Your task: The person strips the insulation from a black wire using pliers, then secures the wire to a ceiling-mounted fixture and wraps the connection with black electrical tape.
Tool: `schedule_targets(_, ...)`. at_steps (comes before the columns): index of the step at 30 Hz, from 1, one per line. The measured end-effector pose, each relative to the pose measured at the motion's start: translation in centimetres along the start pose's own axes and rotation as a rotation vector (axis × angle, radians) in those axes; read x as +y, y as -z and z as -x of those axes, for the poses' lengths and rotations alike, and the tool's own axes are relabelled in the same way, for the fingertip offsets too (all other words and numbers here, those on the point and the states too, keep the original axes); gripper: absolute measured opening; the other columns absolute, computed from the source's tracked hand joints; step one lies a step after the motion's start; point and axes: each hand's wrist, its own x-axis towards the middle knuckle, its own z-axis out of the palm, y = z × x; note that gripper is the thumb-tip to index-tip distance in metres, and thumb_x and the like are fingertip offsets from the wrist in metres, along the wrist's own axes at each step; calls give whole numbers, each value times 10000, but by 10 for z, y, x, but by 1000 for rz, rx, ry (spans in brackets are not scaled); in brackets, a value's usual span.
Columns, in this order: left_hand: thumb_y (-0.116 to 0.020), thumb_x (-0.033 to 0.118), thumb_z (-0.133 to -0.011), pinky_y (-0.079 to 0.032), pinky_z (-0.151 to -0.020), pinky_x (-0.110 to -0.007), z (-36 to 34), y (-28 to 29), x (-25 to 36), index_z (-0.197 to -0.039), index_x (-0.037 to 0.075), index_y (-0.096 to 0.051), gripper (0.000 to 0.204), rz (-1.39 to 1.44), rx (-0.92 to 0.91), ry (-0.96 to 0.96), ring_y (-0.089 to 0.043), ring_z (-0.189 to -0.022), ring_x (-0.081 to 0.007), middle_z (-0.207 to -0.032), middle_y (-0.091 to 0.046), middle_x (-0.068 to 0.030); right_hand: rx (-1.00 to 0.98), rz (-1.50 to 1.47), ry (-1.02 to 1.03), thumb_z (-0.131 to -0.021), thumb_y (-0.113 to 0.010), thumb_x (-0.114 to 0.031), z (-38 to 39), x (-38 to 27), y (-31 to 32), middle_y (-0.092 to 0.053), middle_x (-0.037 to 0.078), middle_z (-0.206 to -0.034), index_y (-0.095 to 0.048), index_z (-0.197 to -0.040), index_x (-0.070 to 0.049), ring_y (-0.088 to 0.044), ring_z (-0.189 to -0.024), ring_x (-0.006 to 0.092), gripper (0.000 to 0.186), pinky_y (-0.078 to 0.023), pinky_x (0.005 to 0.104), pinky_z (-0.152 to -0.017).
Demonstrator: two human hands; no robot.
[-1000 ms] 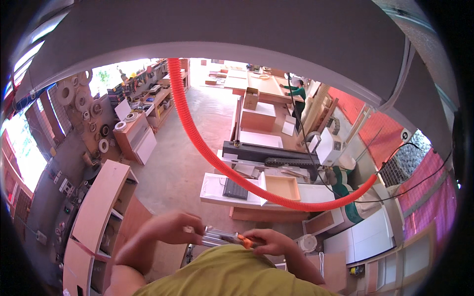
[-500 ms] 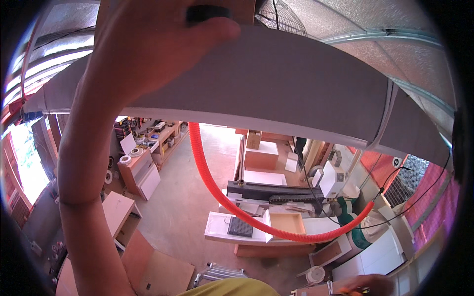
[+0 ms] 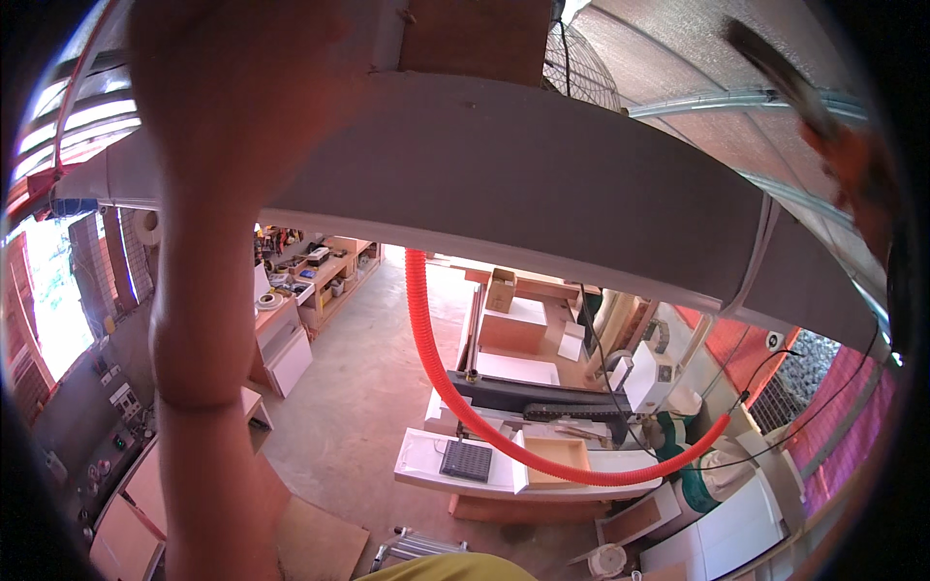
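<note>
My left arm rises across the left side, and my left hand (image 3: 242, 87) is raised close against the upper left of a long grey beam (image 3: 562, 165). Blur smears its fingers, so what they hold, if anything, cannot be made out. A brown wooden panel (image 3: 475, 41) stands above the beam, beside that hand. At the upper right edge, my right hand (image 3: 867, 189) is closed around a blurred, long tool (image 3: 780, 73) with a dark end, a silvery shaft and some orange near the grip. The tool points up and left, in front of the ceiling; its exact kind is unclear.
An orange corrugated hose (image 3: 542, 465) hangs in a loop below the beam. Beneath are a white workbench (image 3: 417, 460) with a black keypad-like tray (image 3: 467, 460), a metal ladder top (image 3: 417, 544) and cabinets. A wire-caged fan (image 3: 586, 68) sits behind the beam.
My right hand has swung from the lower right up to the upper right with the tool. My left hand has shifted left, and the black round thing by its thumb is out of sight.
</note>
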Motion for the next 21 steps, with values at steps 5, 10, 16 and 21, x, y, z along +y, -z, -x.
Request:
schedule_targets(5,-537,475,-1023,-410,-1147,-447,127,5,-69,-1532,145,-407,620,1631,154,22,-463,-1410,-309,-1557,-457,-112,60,-338,461,-957,-690,-216,-76,-24,-98,-665,146,-1138,-580,-1342,-20,-653,-1003,206,446,-527,348,-960)
schedule_targets(10,-592,530,-976,-486,-810,-351,260,9,-38,-1126,60,-503,501,1241,89,367,-566,-972,-243,-1127,-573,-173,-271,-43,270,-971,-649,-255,-51,-164,-68,-679,171,-969,-661,-1084,24,-661,-872,257,302,-505,387,-824)
schedule_targets(16,-718,416,-926,-526,-696,-338,326,11,-24,-920,-65,-636,488,1159,-369,399,-670,-816,-264,-969,-683,-226,-53,91,542,-1000,-603,-353,-45,-174,-97,-707,145,-861,-716,-1041,5,-668,-781,238,377,-501,375,-743)
schedule_targets(21,-746,398,-916,-526,-669,-319,361,12,-25,-951,-52,-651,461,1128,-628,445,-671,-783,-234,-980,-683,-190,43,83,529,-998,-598,-366,-37,-181,-129,-713,151,-857,-723,-1035,10,-676,-773,249,397,-508,371,-741)
